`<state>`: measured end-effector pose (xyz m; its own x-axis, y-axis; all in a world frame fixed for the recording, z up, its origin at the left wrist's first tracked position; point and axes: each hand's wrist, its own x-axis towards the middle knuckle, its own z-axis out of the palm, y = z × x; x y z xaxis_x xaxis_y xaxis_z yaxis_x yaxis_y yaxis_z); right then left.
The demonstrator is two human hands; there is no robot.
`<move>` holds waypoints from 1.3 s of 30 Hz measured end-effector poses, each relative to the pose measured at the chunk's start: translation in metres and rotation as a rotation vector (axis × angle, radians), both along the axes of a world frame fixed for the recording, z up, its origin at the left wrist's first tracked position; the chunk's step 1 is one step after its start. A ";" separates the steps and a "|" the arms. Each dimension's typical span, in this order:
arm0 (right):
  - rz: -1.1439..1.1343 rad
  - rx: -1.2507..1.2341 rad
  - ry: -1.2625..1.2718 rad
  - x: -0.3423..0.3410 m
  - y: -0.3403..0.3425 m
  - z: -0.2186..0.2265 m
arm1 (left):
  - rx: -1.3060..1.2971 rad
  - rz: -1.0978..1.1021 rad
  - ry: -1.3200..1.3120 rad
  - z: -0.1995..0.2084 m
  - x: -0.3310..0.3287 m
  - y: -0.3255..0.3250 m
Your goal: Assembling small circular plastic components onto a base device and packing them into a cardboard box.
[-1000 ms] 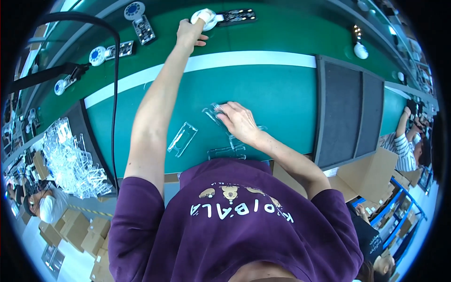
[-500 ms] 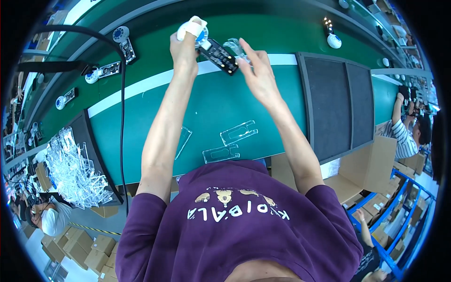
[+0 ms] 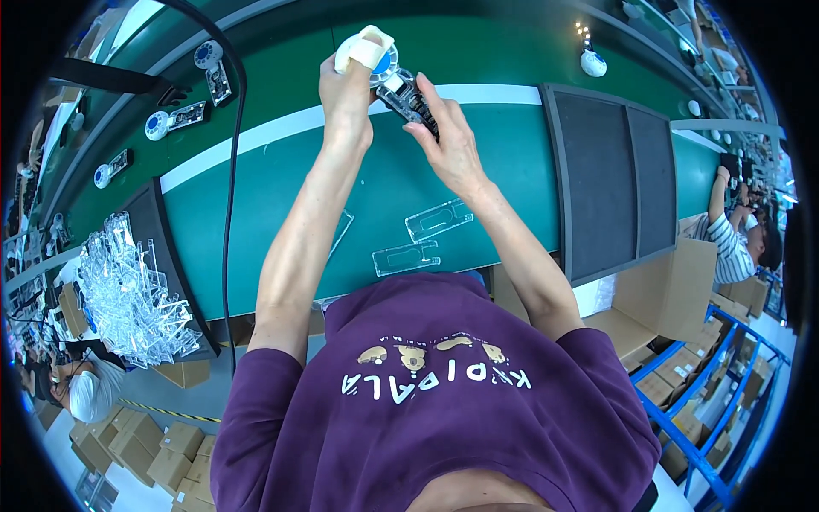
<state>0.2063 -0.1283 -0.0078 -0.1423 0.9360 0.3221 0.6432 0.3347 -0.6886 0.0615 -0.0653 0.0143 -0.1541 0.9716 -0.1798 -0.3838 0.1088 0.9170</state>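
Observation:
My left hand (image 3: 343, 101) is closed round the white and blue round head of a device (image 3: 388, 64); a cream wrap (image 3: 368, 49) sits on its thumb. From that head a black circuit board (image 3: 408, 101) extends down to the right. My right hand (image 3: 452, 145) pinches the board's lower end, with a clear plastic cover lying against the board, mostly hidden by the fingers. On the green mat below lie clear plastic covers, one by the right forearm (image 3: 438, 220) and one nearer my body (image 3: 406, 258). Another cover (image 3: 343, 230) is partly hidden behind my left forearm.
Similar devices (image 3: 175, 119) lie at the far left, and a white round one (image 3: 593, 62) at the far right. A heap of clear plastic parts (image 3: 136, 294) fills a black tray on the left. A black cable (image 3: 230, 196) hangs in front. A dark divided tray (image 3: 597, 179) stands right.
My right hand has moved left, bringing the clear cover from beside the circuit board onto it. The device has shifted slightly right and up in my left hand.

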 end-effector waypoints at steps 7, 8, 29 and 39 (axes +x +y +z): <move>0.127 0.236 -0.154 -0.004 -0.008 0.019 | 0.050 -0.147 -0.410 -0.005 0.000 -0.044; 0.011 0.067 0.150 -0.013 -0.011 0.018 | 0.015 -0.150 -0.320 -0.003 -0.003 -0.047; 0.247 -0.151 -0.319 0.053 -0.099 -0.028 | -0.148 -0.104 0.516 -0.107 -0.081 0.126; 0.461 -0.050 -0.483 0.123 -0.062 -0.060 | 0.339 -0.108 1.411 -0.064 0.113 0.169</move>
